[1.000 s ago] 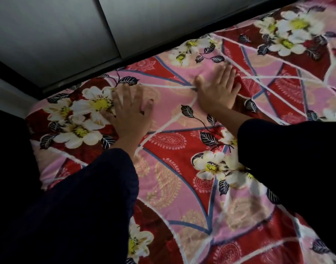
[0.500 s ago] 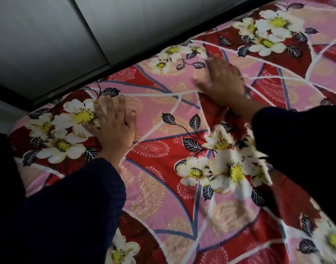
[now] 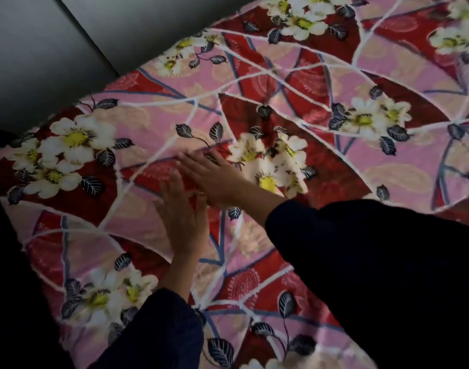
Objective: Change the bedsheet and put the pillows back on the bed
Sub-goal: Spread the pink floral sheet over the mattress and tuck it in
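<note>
Now, your left hand (image 3: 184, 219) and right hand (image 3: 217, 179) lie flat, fingers straight, side by side on the bedsheet (image 3: 374, 166) covering the bed. Sweep evenly towards two o'clock, where the cloth looks rumpled.

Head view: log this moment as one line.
bedsheet: spread out | left hand: flat on it, no grip | right hand: flat on it, beside left | pillows: none in view
</note>
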